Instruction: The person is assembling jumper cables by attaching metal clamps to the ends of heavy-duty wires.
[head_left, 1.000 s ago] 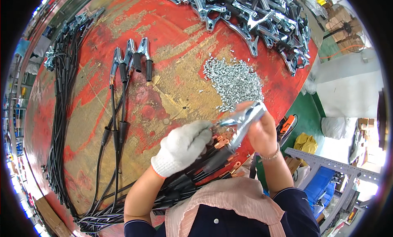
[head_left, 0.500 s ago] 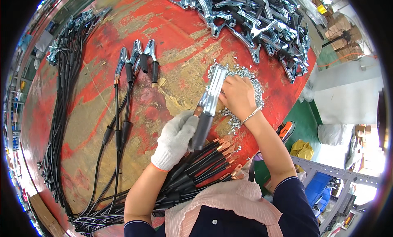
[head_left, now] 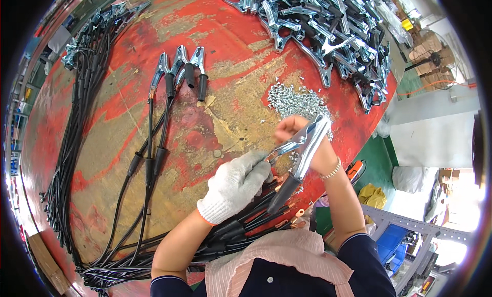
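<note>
Leftward, cables point(head_left: 72, 138) line the worktop's point(head_left: 230, 56) left edge, then three clamps point(head_left: 180, 61). Toward the near edge, the gloved left hand point(head_left: 233, 184) has its grip closed on the held clamp point(head_left: 310, 145); the right hand point(head_left: 322, 156) is partly behind it, grip impossible to tell. Screws point(head_left: 294, 99) lie near the right edge. Probably clamp and cable are being joined; next calls for lining up a screw.

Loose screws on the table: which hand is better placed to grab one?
Probably your right hand: it's bare and close beside the screws. Your gloved left hand is farther away, gripping one end of the metal clamp. Whether the right holds anything is unclear.
</note>
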`<state>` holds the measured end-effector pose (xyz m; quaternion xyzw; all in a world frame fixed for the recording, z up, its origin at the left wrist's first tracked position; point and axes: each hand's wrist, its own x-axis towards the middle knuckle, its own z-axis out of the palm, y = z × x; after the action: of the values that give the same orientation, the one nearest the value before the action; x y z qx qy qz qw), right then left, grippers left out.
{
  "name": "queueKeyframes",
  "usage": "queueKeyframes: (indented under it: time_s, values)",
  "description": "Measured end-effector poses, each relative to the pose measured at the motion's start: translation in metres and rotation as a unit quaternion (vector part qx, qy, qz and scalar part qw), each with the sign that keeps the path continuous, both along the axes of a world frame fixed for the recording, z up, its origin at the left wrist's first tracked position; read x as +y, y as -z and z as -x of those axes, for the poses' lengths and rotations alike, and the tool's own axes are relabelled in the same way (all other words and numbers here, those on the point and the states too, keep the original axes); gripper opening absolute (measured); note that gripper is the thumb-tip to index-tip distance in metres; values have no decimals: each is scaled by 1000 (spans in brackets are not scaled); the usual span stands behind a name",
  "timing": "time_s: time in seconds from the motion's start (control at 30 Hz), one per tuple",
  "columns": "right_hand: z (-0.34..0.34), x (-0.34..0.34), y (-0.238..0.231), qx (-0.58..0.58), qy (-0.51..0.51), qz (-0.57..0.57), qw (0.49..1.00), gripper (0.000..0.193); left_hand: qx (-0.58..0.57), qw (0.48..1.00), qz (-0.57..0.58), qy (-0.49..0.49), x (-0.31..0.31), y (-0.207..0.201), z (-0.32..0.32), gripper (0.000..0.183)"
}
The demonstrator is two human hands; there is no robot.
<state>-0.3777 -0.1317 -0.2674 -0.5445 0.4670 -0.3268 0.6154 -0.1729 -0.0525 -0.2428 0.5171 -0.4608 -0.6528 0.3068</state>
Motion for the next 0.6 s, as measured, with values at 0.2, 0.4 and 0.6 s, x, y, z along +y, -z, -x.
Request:
queueKeyframes:
  time_s: [0.2,0.4,0.6]
  values:
    - [-3,35,-10,-12,22,43,999,19,38,998,-50,1,-1,-6,0,29]
    - [-5,45,16,-58,84,15,995,19,36,998,-53,8,0,-8,1,30]
    - [5,44,32,-68,16,-52,996,19,36,998,-44,22,-1,-8,-1,30]
